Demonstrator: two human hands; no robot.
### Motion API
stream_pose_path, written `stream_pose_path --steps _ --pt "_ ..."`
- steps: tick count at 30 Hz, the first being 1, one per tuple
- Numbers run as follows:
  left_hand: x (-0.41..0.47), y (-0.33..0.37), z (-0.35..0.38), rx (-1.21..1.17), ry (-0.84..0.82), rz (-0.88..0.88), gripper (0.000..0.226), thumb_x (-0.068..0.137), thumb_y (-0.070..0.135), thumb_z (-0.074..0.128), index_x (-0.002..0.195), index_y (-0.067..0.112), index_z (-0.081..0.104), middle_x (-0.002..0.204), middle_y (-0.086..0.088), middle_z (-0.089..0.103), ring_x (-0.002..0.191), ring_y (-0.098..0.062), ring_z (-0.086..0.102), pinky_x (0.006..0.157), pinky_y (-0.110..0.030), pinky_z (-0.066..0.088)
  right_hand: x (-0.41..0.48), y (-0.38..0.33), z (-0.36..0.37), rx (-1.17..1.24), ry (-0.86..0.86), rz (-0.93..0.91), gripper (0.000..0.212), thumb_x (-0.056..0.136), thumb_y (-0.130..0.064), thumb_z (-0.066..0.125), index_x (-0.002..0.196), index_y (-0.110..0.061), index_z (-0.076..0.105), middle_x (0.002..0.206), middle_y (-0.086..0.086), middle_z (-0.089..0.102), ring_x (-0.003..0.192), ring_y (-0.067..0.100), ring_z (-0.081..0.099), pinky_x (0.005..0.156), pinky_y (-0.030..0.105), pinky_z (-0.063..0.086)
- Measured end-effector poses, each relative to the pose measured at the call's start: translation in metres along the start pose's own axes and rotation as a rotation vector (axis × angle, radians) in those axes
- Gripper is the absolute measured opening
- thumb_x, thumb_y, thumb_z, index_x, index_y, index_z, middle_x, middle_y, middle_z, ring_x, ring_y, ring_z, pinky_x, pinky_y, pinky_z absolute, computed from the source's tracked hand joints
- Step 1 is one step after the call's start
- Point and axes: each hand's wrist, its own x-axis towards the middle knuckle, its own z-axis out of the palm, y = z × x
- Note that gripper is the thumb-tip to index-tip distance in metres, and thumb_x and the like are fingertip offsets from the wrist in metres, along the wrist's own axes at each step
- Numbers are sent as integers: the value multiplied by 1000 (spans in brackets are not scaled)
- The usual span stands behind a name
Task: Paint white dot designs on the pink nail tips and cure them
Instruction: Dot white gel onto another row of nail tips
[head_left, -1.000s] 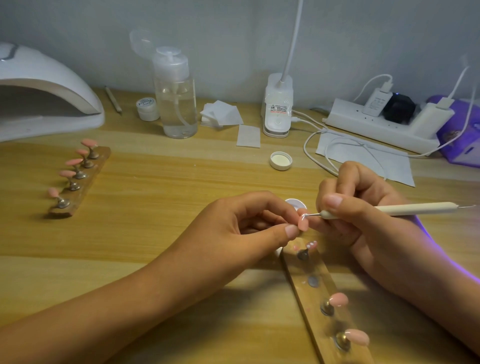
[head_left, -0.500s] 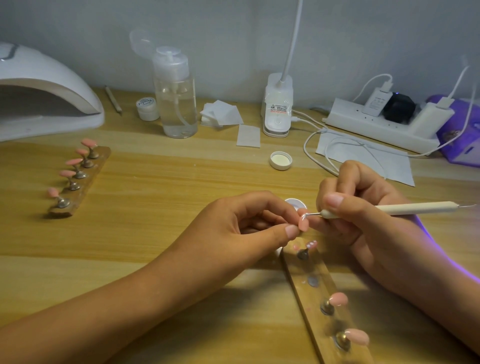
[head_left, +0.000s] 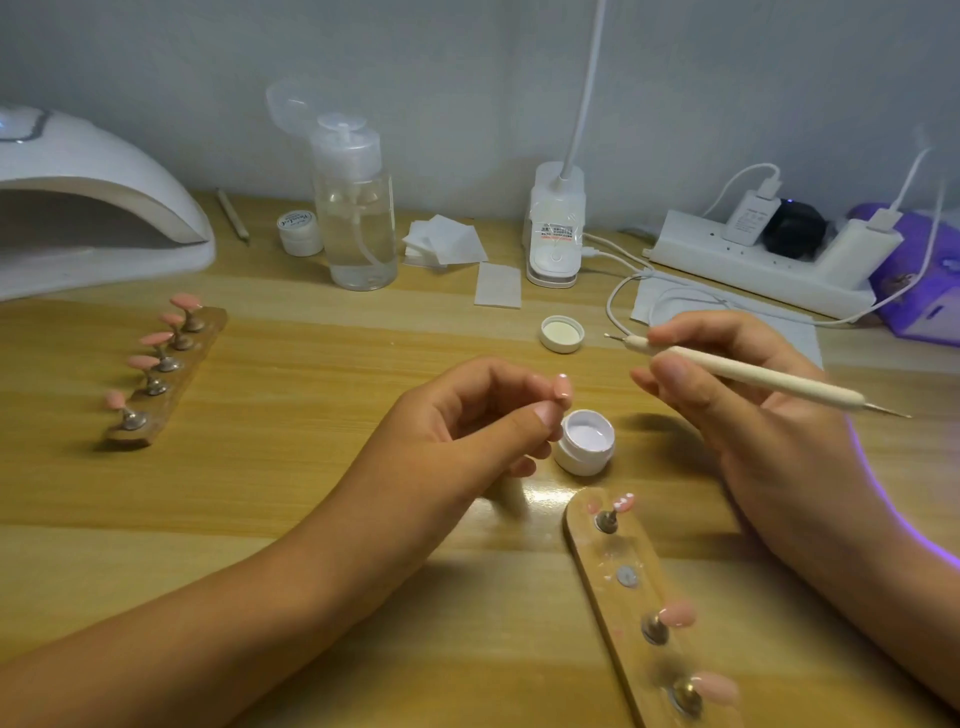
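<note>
The left hand (head_left: 467, 421) pinches a pink nail tip (head_left: 562, 387) between thumb and forefinger, holding it up close to the open jar of white gel (head_left: 584, 441). A small white mark shows at the held tip's upper edge. The right hand (head_left: 727, 395) grips a cream dotting tool (head_left: 748, 375) in curled fingers, its metal point aimed left, apart from the held tip and near the upturned jar lid (head_left: 561, 333). On the wooden surface (head_left: 311, 415) in front of the hands lies a wooden holder strip (head_left: 602, 551). A dotted tip (head_left: 622, 502) sits on its far post, then comes a bare metal disc, then two plain pink tips (head_left: 678, 614) nearer the camera. A second holder strip (head_left: 200, 345) carrying five pink tips lies well to the left, near the white nail lamp (head_left: 93, 208). A clear pump bottle (head_left: 358, 223) stands at the back.
</note>
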Motion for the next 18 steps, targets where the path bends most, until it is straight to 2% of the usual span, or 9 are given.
stream_pose_path --steps 1,3,5,13,18 --pt "0 0 0 -5 10 -3 14 79 24 64 87 31 73 79 9 70 73 -1 63 64 -13 49 -1 0 1 -43 -6 -10 30 74 -51 75 96 -31 71 99 -5 70 97 26 64 93 41 50" --pt "0 0 0 -7 22 -6 14 79 24 63 86 31 74 78 9 70 73 -1 63 63 -13 49 -3 -2 3 -97 -19 -64 16 84 -41 69 96 -32 73 92 -8 70 88 14 65 82 25 54" --pt "1 -1 0 -12 26 -9 14 79 24 64 86 31 74 78 9 70 72 -1 63 63 -12 48 -5 -3 6 -165 -34 -118 13 89 -38 62 92 -28 71 86 -11 67 79 6 60 74 16 49" --pt "1 -2 0 2 15 0 16 81 23 63 90 31 73 77 9 69 73 -1 63 63 -13 48 -8 2 11 -421 -138 -184 13 92 -35 57 95 -24 62 88 -6 61 82 19 55 72 28 46" --pt "1 -1 0 10 2 -3 15 80 24 64 90 31 74 80 9 70 74 -1 63 64 -13 49 -6 1 11 -438 -175 -168 6 91 -29 56 91 -27 62 83 -2 59 78 17 52 69 28 44"
